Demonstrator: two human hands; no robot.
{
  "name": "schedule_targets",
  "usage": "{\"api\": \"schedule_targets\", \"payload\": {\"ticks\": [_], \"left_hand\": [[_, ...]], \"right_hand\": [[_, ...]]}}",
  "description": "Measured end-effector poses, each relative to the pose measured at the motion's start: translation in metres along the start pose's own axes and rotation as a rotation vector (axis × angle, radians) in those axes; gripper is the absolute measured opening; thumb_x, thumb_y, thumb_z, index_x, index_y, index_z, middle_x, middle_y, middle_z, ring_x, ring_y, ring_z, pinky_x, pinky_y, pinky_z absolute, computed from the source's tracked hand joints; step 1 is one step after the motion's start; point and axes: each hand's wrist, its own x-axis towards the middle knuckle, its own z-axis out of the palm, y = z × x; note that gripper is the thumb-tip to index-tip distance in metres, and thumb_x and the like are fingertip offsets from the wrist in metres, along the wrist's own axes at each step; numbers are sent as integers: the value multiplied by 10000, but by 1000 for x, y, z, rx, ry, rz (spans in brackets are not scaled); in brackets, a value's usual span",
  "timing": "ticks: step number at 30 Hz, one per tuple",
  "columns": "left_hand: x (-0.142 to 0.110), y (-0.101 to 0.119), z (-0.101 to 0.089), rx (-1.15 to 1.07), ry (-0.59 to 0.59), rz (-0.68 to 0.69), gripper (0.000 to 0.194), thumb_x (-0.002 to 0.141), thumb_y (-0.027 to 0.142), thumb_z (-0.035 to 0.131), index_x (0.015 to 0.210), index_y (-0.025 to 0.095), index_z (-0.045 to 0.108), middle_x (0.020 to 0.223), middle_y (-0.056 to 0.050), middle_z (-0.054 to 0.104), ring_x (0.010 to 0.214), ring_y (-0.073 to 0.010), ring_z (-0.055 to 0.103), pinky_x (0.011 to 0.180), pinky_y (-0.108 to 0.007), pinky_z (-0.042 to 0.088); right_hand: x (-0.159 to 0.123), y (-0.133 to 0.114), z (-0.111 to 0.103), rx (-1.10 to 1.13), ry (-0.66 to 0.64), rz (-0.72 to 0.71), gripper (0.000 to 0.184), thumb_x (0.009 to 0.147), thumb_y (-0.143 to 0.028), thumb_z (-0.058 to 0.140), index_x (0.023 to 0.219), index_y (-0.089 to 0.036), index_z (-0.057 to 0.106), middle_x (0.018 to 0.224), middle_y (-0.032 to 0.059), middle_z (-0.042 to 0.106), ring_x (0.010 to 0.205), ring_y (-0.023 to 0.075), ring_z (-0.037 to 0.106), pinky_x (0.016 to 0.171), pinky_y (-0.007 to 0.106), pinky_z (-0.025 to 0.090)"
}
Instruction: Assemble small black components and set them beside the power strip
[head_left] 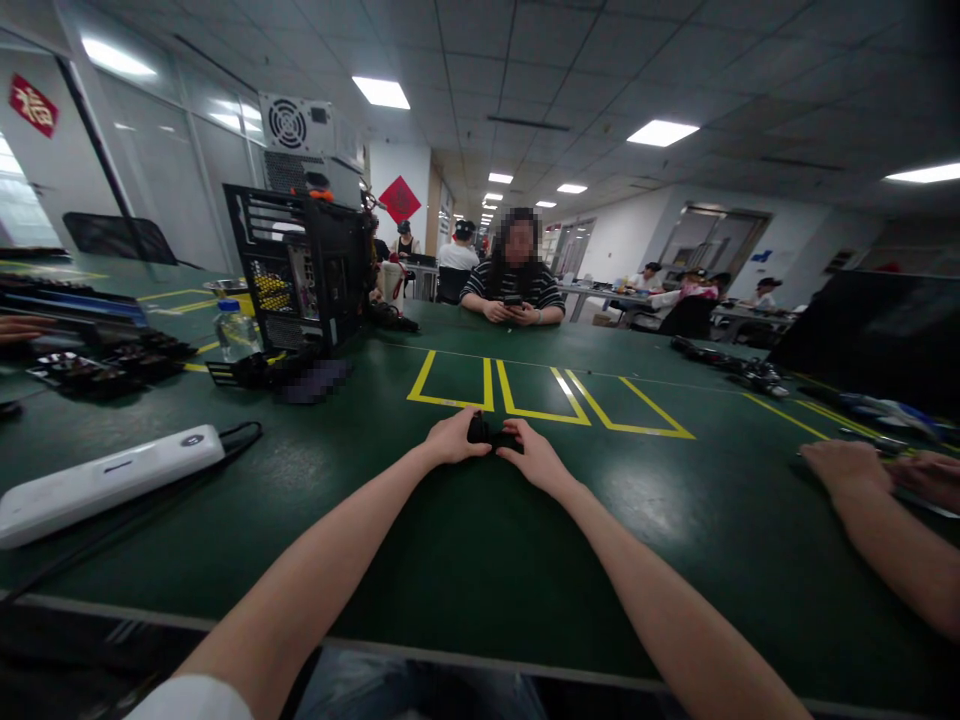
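a white sleeve with a smooth, rounded hem covers part of the left arm; left hand and right hand are bare. faded blue jeans below.

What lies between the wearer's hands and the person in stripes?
The head view shows three yellow tape outlines on the green tabletop between the left hand, right hand and that person.

Left hand around black object (apparently)

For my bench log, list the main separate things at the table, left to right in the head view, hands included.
Long white device, black computer case, left hand, right hand, another person's hands.
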Motion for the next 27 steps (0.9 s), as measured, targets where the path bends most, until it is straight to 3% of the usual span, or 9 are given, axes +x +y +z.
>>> {"api": "schedule_targets", "payload": {"ticks": [3,5,9,13,17,20,23,27], "left_hand": [[-4,8,-2,99,10,20,740,655,443,571,1250,242,180,1170,-96,481,971,-272,536,763,-360,434],[-9,17,-5,206,6,124,747,657,405,577,1254,267,151,1177,-85,461,920,-265,556,745,-360,434],[-19,40,-14,379,-97,392,708,649,372,591,1233,301,198,1151,-57,438,901,-249,546,722,-336,427],[-23,54,-18,373,-165,491,616,687,453,536,1217,329,248,1132,-43,425,902,-231,531,710,-318,421],[-32,56,-15,283,-213,427,486,709,471,495,1154,333,357,1045,-25,465,835,-203,539,659,-286,421],[-51,53,-18,181,-221,352,476,681,441,535,1114,294,404,952,-15,505,802,-183,537,665,-268,416],[-83,51,-34,79,-173,319,400,664,381,560,1034,279,449,935,11,523,808,-160,524,700,-255,413],[-140,37,-70,-29,3,187,382,686,318,532,1049,259,428,961,17,532,815,-138,523,724,-236,416]], "right_hand": [[-4,-1,-8,6,-43,-13,544,662,-298,615,1145,-211,380,1058,82,554,970,210,540,856,403,405],[-7,-3,-15,24,-75,-21,613,628,-324,645,1158,-213,359,1016,79,568,917,208,560,814,392,428],[-12,-10,-31,95,-191,-54,685,573,-368,678,1155,-211,353,940,62,586,824,198,579,737,361,453],[-17,-19,-42,185,-288,-71,741,544,-356,701,1166,-203,330,927,52,598,823,190,579,740,336,445],[-19,-25,-44,224,-366,-22,724,571,-368,684,1165,-175,318,776,25,621,721,175,583,679,324,448],[-19,-30,-44,313,-435,-10,597,659,-390,608,1148,-181,335,766,27,625,714,161,582,660,311,457],[-17,-31,-47,378,-327,-36,442,747,-406,496,1111,-184,377,832,52,621,765,150,582,699,310,460],[-12,-23,-50,335,-179,-12,374,762,-417,466,1041,-169,443,859,69,618,765,147,587,724,321,460]]}}
